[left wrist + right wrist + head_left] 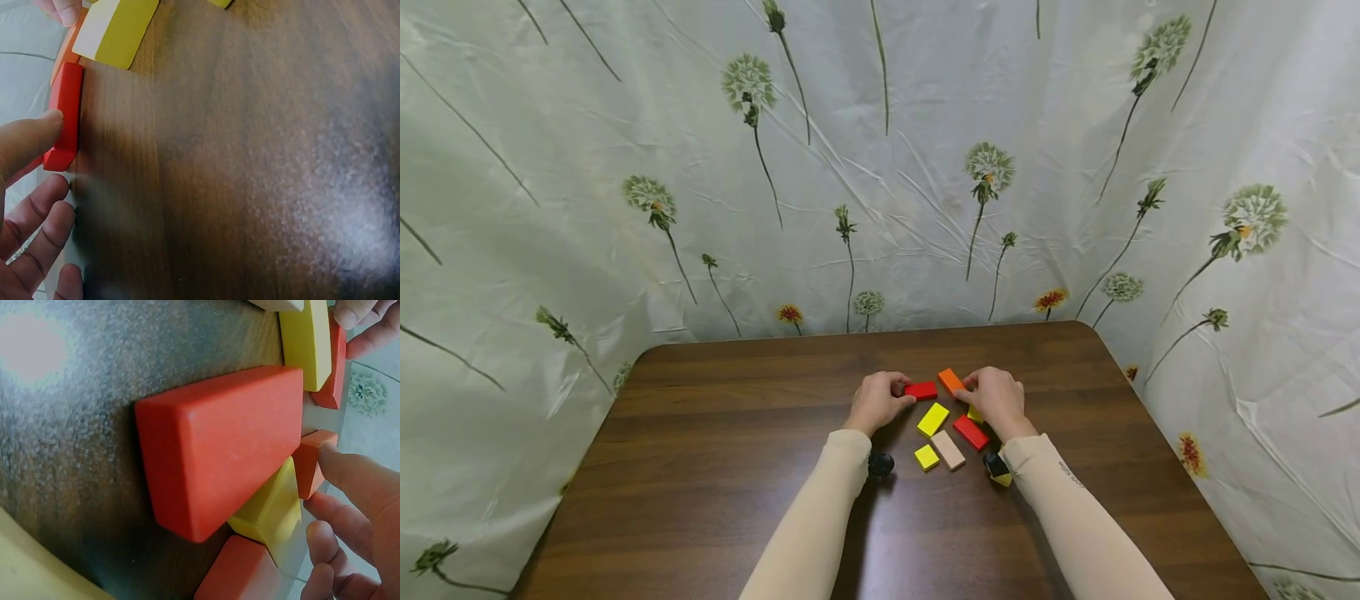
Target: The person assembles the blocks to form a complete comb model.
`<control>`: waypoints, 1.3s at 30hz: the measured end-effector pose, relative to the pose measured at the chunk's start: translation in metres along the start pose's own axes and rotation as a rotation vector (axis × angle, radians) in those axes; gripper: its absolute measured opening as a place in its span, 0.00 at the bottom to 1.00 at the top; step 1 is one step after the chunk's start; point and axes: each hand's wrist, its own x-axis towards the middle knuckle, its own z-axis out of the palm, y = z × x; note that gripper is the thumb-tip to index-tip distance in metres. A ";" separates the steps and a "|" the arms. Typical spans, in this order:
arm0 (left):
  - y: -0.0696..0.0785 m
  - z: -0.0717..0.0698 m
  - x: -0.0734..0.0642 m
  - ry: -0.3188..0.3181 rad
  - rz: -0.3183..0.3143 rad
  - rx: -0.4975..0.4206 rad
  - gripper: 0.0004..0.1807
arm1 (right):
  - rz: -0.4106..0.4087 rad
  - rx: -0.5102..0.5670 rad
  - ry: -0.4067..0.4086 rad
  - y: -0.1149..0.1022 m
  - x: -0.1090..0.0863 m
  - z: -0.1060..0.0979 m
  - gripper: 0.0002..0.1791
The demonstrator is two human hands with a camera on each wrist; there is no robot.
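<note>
Near the far side of the table, my left hand [880, 400] pinches the left end of a red block [922, 391]. Its thumb lies on the block's face in the left wrist view, with the other fingers spread below. My right hand [998, 400] holds an orange block [951, 382] between thumb and index finger, its other fingers curled loosely. Between the hands lies a yellow block [933, 419]. A second red block [972, 432] lies nearer me, large in the right wrist view. Another yellow block [975, 414] is partly hidden by the right hand.
A beige block [948, 450] and a small yellow block [927, 457] lie between the forearms. One more yellow piece [1002, 479] shows under the right wrist. Beyond the brown wooden table [737, 467] hangs a floral curtain [820, 167].
</note>
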 end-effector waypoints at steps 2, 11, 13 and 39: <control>0.001 0.000 0.000 0.000 -0.006 0.005 0.16 | -0.001 0.002 0.004 0.000 0.000 0.000 0.20; 0.002 0.001 0.001 0.005 -0.023 0.021 0.16 | -0.008 0.007 0.012 0.001 -0.002 0.000 0.21; 0.001 0.001 0.002 0.009 -0.022 0.021 0.16 | -0.003 0.006 0.008 0.000 -0.002 0.000 0.21; -0.015 -0.010 -0.004 0.106 -0.019 0.053 0.13 | 0.035 -0.030 -0.010 -0.007 -0.003 0.002 0.20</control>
